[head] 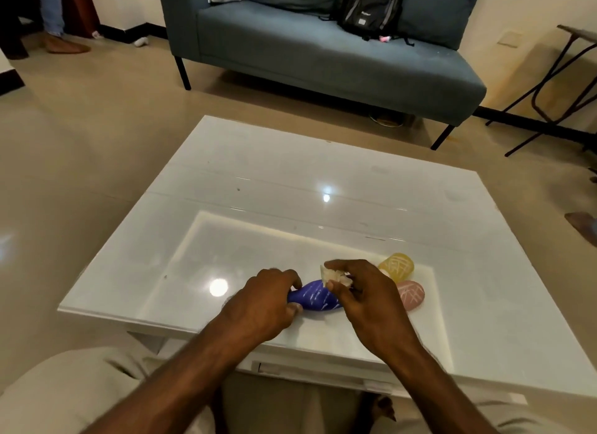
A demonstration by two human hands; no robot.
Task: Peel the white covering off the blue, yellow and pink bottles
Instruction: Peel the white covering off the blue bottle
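Note:
A blue bottle lies on its side on the white table, streaked with thin white strands. My left hand grips its left end. My right hand pinches a bunched wad of white covering at the bottle's right end. Just behind my right hand stands a yellow bottle wrapped in white netting. A pink bottle, also netted in white, lies to the right of my right hand, partly hidden by it.
The glossy table has a front edge close to my knees. A blue-grey sofa with a black backpack stands beyond the table. A folding stand is at the far right. A person's feet show at the top left.

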